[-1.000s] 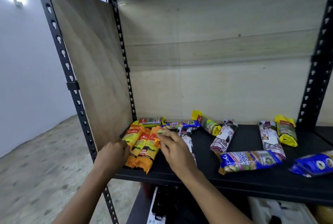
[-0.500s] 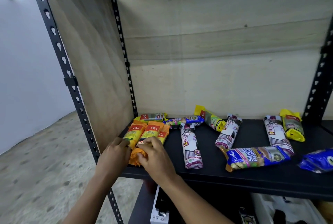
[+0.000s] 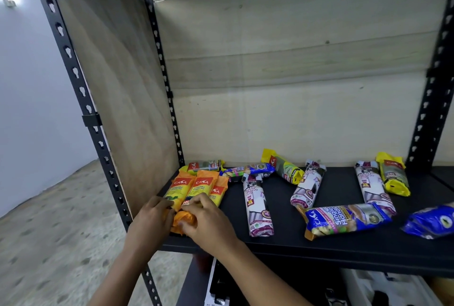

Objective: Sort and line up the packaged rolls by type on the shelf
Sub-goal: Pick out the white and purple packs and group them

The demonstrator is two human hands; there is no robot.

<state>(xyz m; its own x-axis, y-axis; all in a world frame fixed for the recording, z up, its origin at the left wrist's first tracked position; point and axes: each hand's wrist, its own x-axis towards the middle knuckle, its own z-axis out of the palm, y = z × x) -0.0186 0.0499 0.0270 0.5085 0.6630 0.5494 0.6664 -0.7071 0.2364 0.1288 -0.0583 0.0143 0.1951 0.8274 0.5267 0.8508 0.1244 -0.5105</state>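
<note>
Three orange packaged rolls [image 3: 199, 186] lie side by side at the left end of the black shelf [image 3: 282, 244]. My left hand [image 3: 152, 219] rests against the near end of the leftmost roll. My right hand [image 3: 208, 224] grips the near ends of the middle and right orange rolls. White-and-purple rolls [image 3: 258, 205], [image 3: 308, 186], [image 3: 372, 186] lie scattered to the right. Blue rolls [image 3: 344, 219], [image 3: 249, 170], [image 3: 431, 222] and yellow rolls [image 3: 285, 169], [image 3: 393, 176], [image 3: 205, 165] lie among them at odd angles.
A plywood side panel [image 3: 115, 99] closes the shelf's left side and a pale back board [image 3: 294, 84] stands behind. Black perforated posts [image 3: 81, 99], [image 3: 432, 84] frame the unit. A lower shelf holds dark and white items [image 3: 221, 286]. Speckled floor [image 3: 49, 244] lies to the left.
My right hand slid from the far ends of the orange rolls back to their near ends, beside my left hand. The orange rolls now lie closer together and straighter.
</note>
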